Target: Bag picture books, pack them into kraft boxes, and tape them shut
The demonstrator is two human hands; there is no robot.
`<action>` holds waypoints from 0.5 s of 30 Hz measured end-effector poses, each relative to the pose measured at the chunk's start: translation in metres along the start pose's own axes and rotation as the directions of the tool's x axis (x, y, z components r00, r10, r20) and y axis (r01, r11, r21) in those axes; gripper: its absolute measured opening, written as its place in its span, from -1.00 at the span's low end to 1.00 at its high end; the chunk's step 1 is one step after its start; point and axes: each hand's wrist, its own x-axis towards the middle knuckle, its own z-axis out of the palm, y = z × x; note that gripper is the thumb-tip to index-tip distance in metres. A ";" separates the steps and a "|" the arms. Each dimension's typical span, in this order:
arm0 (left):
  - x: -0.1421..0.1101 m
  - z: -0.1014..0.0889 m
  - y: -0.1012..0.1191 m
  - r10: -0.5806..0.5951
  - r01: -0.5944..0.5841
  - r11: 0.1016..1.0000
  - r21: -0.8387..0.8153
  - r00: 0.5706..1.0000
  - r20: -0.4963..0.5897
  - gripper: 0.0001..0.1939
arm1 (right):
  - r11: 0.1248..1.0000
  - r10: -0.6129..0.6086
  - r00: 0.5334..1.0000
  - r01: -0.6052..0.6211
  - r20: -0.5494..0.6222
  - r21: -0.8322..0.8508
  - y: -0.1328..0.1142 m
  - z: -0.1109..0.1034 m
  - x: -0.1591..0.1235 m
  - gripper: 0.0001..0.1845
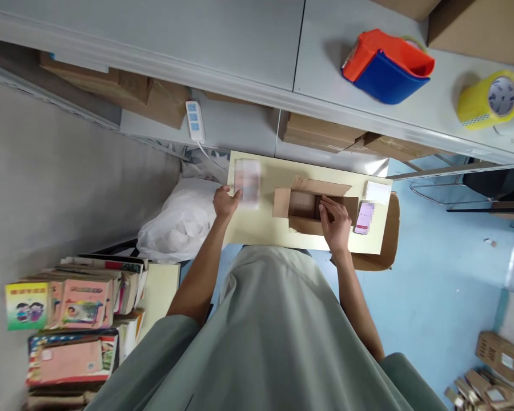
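On the small pale-yellow table (265,228) stands an open cardboard box (302,204) with its flaps folded outward. My right hand (336,221) reaches over the box's right side, thumb and fingertips closed on what looks like its inner cardboard edge. My left hand (226,202) is at the table's left side, fingers partly curled and thumb held apart. Its thumb lies at the edge of a flat, clear-wrapped packet (247,184); whether they touch I cannot tell. A phone (364,218) with a lit pink screen and a small white box (377,192) lie right of the cardboard box.
Above, a grey shelf (223,45) holds an orange and blue tape dispenser (388,65) and yellow tape rolls (488,100). A power strip (195,121) sits lower. White plastic bags (182,214) and stacked books (85,305) stand left. Another carton (389,240) is beneath the table's right end.
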 end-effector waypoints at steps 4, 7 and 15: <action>0.023 0.018 0.001 -0.020 0.020 0.999 0.030 1.000 -0.002 -0.58 | 0.997 0.072 0.997 -0.071 0.014 -0.022 -0.020 0.002 -0.011 -0.65; 0.029 0.030 0.005 -0.030 0.030 1.000 -0.006 0.999 -0.018 -0.54 | 0.992 0.119 0.993 -0.119 -0.001 -0.035 -0.026 0.001 -0.020 -0.63; 0.037 0.025 0.009 -0.068 0.068 0.998 -0.014 0.998 0.013 -0.60 | 0.984 0.168 0.982 -0.172 -0.083 -0.039 -0.016 -0.012 -0.039 -0.63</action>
